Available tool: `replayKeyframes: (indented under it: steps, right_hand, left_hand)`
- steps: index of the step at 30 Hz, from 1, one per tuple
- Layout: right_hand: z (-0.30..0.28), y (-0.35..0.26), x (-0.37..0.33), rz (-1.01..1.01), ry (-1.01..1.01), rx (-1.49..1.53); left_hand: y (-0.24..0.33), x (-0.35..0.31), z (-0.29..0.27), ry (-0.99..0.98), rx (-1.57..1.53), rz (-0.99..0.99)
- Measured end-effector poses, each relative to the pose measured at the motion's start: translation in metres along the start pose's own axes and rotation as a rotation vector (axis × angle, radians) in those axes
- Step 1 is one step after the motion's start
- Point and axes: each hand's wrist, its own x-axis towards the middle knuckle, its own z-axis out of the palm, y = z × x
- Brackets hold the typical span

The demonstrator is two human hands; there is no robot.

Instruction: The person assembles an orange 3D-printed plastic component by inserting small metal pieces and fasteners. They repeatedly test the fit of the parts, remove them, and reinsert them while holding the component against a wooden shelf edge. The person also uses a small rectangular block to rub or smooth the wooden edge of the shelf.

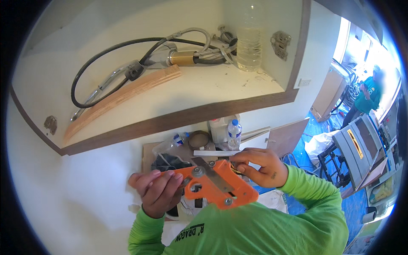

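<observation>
We see the left hand (159, 191) with fingers closed around the narrow end of the orange tool (243, 194). The right hand (264, 168) has fingers bent together at its far edge; what they grip, we cannot tell. The tool is in front of our green shirt (263, 229). Beyond, a white shelf (204, 92) bears a curved wooden strip (123, 99) and a clear bottle (249, 47).

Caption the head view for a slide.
Left hand grips an orange tool, right hand at its edge, near a shelf holding a wooden strip.
</observation>
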Motion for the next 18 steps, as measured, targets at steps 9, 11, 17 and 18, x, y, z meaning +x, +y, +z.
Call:
replayKeyframes:
  steps: [9, 11, 17, 18]
  right_hand:
    - [-0.045, -0.015, -0.086, -0.036, 0.147, 0.039]
    - [-0.044, -0.015, -0.100, -0.008, 0.139, 0.070]
    - [-0.015, -0.033, -0.135, 0.187, -0.030, 0.205]
    - [-0.006, -0.031, -0.143, 0.226, -0.097, 0.235]
  left_hand:
    - [0.154, 0.016, 0.039, 0.015, -0.357, -0.426]
    - [0.186, 0.012, 0.041, 0.096, -0.570, -0.668]
    - [0.247, 0.004, 0.026, 0.493, -1.165, -1.130]
    - [0.252, 0.006, 0.023, 0.538, -1.182, -1.139]
